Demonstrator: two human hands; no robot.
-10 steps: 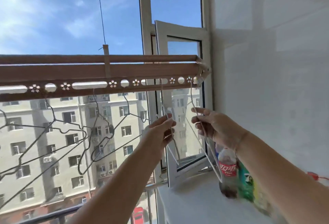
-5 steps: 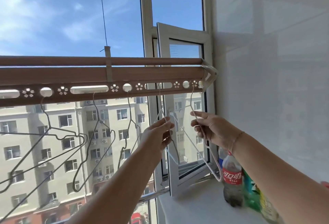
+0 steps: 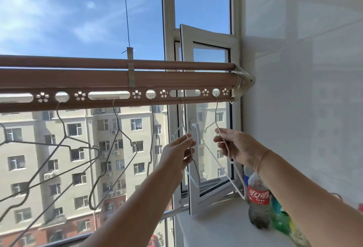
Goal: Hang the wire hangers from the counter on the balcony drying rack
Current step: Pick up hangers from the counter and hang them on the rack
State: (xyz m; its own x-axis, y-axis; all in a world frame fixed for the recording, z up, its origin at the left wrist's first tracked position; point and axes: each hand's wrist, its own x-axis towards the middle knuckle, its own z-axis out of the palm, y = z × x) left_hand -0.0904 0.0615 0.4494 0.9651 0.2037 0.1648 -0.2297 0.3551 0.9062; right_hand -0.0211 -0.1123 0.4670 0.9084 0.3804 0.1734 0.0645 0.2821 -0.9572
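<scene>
A brown drying rack (image 3: 117,82) with flower cut-outs and holes runs across the window. My left hand (image 3: 177,153) pinches a white wire hanger (image 3: 182,127) whose hook sits in a slot of the rack. My right hand (image 3: 235,145) pinches a second white wire hanger (image 3: 216,160), its hook in the round hole near the rack's right end. Several grey wire hangers (image 3: 115,135) hang from holes further left.
An open white window sash (image 3: 208,40) stands just behind the hangers. On the white counter (image 3: 212,231) at lower right stand a red-labelled cola bottle (image 3: 258,197) and a green bottle (image 3: 279,217). A white wall (image 3: 304,70) closes the right side.
Both hands rose slightly with their hangers, and the two hooks now sit in the rack's openings. The view has tilted up a little.
</scene>
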